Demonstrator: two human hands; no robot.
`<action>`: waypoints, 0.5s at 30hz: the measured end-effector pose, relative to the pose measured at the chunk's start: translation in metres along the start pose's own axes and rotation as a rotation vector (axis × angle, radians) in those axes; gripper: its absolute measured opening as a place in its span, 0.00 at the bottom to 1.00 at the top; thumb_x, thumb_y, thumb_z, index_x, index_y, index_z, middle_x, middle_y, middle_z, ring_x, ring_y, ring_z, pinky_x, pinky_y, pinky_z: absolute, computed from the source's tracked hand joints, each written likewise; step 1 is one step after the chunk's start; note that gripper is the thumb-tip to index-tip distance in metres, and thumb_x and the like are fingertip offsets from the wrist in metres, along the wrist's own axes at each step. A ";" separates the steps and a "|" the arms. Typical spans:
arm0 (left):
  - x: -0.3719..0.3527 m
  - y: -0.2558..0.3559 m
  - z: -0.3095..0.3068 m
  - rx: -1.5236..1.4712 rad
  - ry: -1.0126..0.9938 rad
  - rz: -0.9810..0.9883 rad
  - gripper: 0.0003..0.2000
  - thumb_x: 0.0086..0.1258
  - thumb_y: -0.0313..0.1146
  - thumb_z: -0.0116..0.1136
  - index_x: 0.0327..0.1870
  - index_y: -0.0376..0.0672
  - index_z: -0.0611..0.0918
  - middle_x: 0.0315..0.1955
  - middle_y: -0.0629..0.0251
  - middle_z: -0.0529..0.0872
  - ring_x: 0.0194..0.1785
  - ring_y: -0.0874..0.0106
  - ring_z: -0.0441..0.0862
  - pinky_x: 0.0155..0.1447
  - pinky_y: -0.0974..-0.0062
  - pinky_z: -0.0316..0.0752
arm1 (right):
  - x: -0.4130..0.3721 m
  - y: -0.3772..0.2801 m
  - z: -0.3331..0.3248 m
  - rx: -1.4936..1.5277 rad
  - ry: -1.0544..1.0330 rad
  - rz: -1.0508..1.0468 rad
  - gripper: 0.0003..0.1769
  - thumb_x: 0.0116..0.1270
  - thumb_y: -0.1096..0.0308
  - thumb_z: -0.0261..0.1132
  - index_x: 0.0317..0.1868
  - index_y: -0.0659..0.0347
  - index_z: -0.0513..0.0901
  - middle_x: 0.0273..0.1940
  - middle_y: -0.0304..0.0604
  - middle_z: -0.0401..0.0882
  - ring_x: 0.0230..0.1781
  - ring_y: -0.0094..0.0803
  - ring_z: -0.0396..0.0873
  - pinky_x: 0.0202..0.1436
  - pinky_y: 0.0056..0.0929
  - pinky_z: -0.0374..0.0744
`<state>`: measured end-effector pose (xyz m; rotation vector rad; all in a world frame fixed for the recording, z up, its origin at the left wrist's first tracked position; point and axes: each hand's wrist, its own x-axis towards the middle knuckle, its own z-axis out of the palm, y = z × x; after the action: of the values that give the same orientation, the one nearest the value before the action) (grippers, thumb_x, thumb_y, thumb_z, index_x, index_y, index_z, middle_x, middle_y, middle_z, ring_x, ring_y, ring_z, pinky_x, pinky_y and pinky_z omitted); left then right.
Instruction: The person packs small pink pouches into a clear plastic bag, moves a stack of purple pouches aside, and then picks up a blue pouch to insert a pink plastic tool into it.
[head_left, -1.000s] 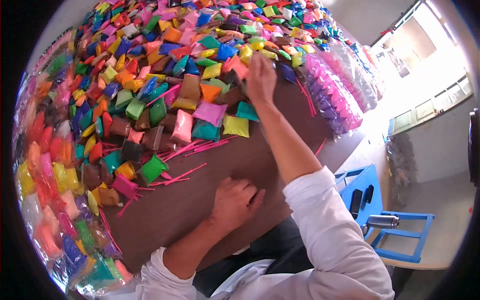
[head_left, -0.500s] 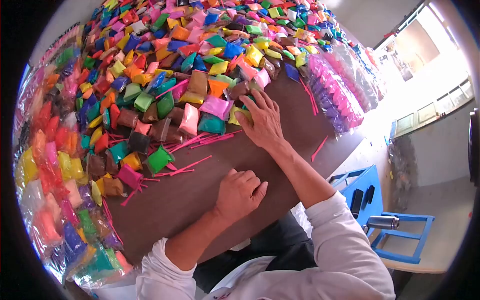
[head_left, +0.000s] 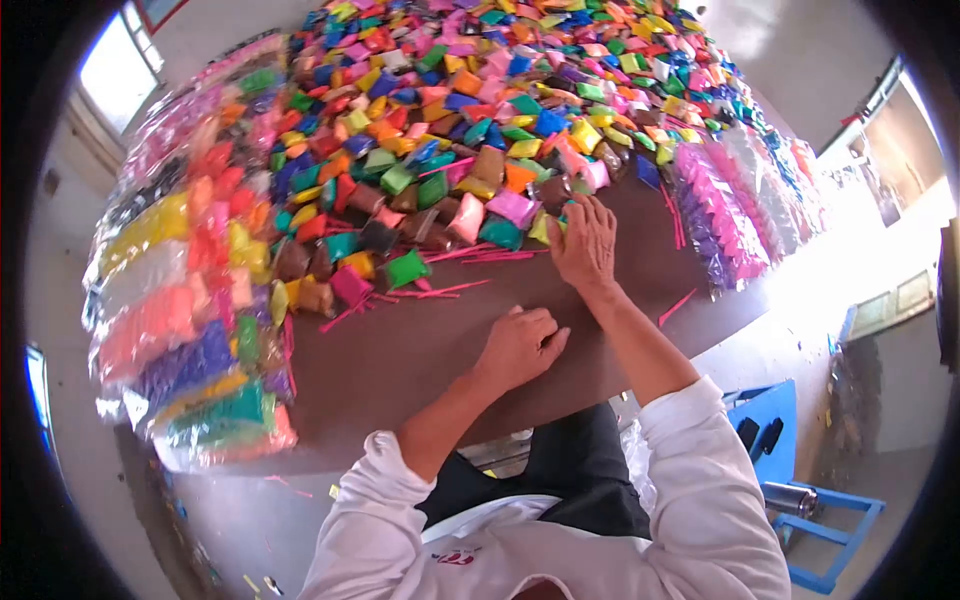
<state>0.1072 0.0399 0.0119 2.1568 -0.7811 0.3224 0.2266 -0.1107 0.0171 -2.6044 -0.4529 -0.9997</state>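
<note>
My left hand (head_left: 520, 348) rests on the brown tabletop (head_left: 420, 350) as a loose fist, with nothing showing in it. My right hand (head_left: 588, 245) reaches to the near edge of a big heap of small colourful packets (head_left: 470, 120). Its thumb stands apart from the bent fingers, beside a yellow packet (head_left: 541, 228); the fingertips partly cover a green packet behind. Just left of that hand lie a pink-purple packet (head_left: 512, 208) and a teal packet (head_left: 501, 234). Thin pink sticks (head_left: 500, 256) are strewn along the heap's front edge.
Clear bags of packets are stacked at the left (head_left: 165, 320), with more bags (head_left: 725, 215) at the right. A loose pink stick (head_left: 677, 307) lies near the table's right edge. Beyond it stands a blue stool (head_left: 775, 440) with a metal flask (head_left: 790, 498).
The view has shifted, so the table and heap appear farther right and show more of the left side. My right hand's fingers look more bent; my left hand keeps its loose fist.
</note>
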 end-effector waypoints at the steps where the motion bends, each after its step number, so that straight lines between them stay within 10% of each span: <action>1: -0.004 0.001 -0.001 0.001 0.025 -0.004 0.13 0.65 0.33 0.62 0.22 0.39 0.75 0.25 0.58 0.77 0.31 0.55 0.77 0.40 0.60 0.70 | -0.003 0.000 0.001 0.007 0.013 0.001 0.16 0.67 0.59 0.62 0.44 0.64 0.76 0.55 0.55 0.77 0.60 0.51 0.71 0.63 0.48 0.66; 10: -0.070 0.003 -0.063 0.289 0.107 -0.040 0.11 0.63 0.31 0.63 0.22 0.40 0.76 0.23 0.59 0.78 0.32 0.56 0.79 0.42 0.59 0.71 | -0.006 0.003 0.003 0.016 0.092 0.011 0.12 0.68 0.61 0.61 0.40 0.62 0.74 0.47 0.52 0.77 0.55 0.48 0.72 0.59 0.47 0.68; 15: -0.123 -0.019 -0.148 0.495 0.184 -0.385 0.13 0.65 0.34 0.61 0.22 0.38 0.78 0.24 0.56 0.80 0.32 0.52 0.79 0.41 0.58 0.73 | -0.007 0.002 0.001 0.012 0.081 0.021 0.12 0.68 0.61 0.61 0.39 0.61 0.74 0.45 0.50 0.77 0.53 0.47 0.73 0.59 0.47 0.68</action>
<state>0.0288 0.2146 0.0390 2.6275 -0.1768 0.5446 0.2228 -0.1137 0.0114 -2.5420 -0.4096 -1.0873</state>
